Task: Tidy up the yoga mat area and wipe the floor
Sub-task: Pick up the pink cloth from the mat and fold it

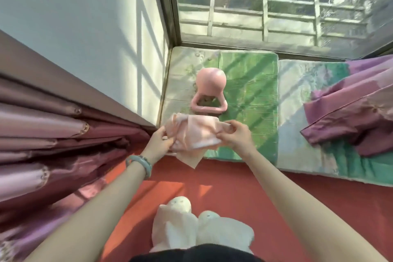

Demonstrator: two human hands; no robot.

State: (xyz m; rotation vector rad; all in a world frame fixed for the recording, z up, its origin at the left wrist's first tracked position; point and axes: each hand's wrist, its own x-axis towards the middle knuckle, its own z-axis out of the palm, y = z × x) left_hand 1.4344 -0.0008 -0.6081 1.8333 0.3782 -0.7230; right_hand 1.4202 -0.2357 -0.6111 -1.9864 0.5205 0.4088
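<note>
A pale pink cloth (192, 134) hangs bunched between both my hands above the near edge of a green patterned mat (248, 83). My left hand (160, 140) pinches its left side and my right hand (232, 135) grips its right side. One corner of the cloth droops toward the red floor (223, 178). A pink kettlebell (209, 91) lies on the mat just beyond the cloth, handle toward me.
A second mat (302, 117) lies to the right with a purple curtain (350, 108) draped over it. Folded pink curtains (53, 140) hang at my left by the white wall. A window with bars (265, 6) stands behind the mats. My slippered feet (191, 219) are on the floor.
</note>
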